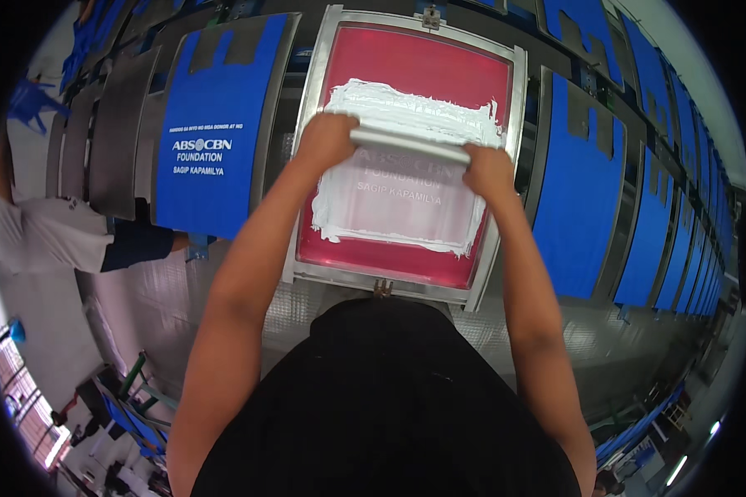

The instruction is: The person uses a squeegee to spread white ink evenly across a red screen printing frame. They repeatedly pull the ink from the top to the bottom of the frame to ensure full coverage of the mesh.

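Note:
A screen-printing frame (404,269) with a metal border and red mesh lies in front of me, holding a rough rectangle of white ink (414,112) with pale lettering showing in its middle. My left hand (327,137) and my right hand (489,174) grip the two ends of a long, light squeegee (410,142), which lies slightly tilted across the upper part of the ink. My left hand is at the frame's left side, my right hand near its right side. A metal clamp (382,288) sits on the frame's near edge, another (431,16) on the far edge.
Blue fabric panels on boards line both sides, a printed one (207,199) at left and several (580,190) at right, over a metal floor or platform (588,323). Another person in a grey shirt (50,232) bends at the far left. A blue plastic chair (37,103) stands behind them.

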`<state>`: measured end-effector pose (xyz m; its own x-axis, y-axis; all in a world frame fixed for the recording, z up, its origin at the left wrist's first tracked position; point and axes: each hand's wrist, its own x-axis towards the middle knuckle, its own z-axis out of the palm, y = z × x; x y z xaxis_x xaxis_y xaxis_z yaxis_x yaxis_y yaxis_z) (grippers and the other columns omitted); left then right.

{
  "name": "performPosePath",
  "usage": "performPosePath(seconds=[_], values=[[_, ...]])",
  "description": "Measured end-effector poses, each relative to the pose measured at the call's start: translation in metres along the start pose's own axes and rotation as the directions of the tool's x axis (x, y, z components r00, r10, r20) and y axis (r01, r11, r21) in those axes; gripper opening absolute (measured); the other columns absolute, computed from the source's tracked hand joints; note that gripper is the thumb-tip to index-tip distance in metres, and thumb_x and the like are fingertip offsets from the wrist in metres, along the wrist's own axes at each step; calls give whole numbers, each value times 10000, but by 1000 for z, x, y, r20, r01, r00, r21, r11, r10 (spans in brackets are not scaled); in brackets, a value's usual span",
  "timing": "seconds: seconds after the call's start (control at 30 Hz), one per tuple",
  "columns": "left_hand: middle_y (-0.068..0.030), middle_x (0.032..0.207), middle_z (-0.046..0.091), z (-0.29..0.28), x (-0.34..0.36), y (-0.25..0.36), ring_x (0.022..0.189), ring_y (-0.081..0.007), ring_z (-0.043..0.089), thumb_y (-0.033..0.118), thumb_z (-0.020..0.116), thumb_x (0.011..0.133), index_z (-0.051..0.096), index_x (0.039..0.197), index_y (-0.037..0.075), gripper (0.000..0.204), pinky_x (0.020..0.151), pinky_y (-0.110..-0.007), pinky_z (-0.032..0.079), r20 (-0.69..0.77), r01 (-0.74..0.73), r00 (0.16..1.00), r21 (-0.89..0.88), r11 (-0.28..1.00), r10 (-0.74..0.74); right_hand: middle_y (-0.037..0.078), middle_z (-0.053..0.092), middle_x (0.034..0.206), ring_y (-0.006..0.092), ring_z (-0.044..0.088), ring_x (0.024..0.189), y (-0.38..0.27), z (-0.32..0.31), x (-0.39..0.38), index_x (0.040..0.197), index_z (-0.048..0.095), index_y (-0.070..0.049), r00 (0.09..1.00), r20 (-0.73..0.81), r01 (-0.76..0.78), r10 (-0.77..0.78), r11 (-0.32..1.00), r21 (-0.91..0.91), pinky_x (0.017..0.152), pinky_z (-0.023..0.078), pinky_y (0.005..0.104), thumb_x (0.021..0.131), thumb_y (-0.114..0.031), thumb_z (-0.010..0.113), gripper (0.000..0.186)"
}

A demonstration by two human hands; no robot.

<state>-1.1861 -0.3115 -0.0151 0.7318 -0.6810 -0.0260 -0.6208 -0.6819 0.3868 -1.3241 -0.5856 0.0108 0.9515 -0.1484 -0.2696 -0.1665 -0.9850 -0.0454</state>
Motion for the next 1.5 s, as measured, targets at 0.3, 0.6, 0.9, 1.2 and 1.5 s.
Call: performPosePath(seconds=[0.3,0.6,0.9,1.2,1.5], values=[[-142,1020,649,-66,-17,27,969,-338,593,304,760,752,630,1070,58,423,778,-441,478,-646,25,763,60,998,19,171,677,1033,347,639,987,21,-101,57,1143,669,-138,990,133,28,-42,994,105,872,510,422,647,-79,569,510],[-40,732,642,106,-284,98,755,-118,611,500,604,900,687,895,-8,515,694,-283,485,696,684,712,-656,319,-94,230,666,1038,369,632,1003,29,-59,89,1157,640,-34,970,194,109,-149,973,204,902,493,394,614,-132,640,552],[21,678,570,98,-308,103,650,-57,516,401,559,958,655,841,23,408,594,-245,432,630,603,767,-772,200,122,217,664,1049,370,631,993,-46,-55,67,1152,648,-62,990,49,120,-129,981,154,885,496,401,615,-45,549,547],[23,607,546,87,-307,118,536,-66,485,378,536,972,648,799,48,389,511,-226,393,637,609,766,-764,214,93,115,655,946,311,607,925,-124,-19,-176,1078,664,-110,986,0,165,-169,967,193,817,482,432,671,8,582,431],[-125,711,667,109,-272,140,690,-228,648,536,545,901,683,759,6,566,661,-364,489,712,680,655,-410,607,-253,99,662,972,295,598,942,-65,-14,-185,1107,620,-86,972,-168,180,-162,979,99,901,392,458,694,-142,686,422]])
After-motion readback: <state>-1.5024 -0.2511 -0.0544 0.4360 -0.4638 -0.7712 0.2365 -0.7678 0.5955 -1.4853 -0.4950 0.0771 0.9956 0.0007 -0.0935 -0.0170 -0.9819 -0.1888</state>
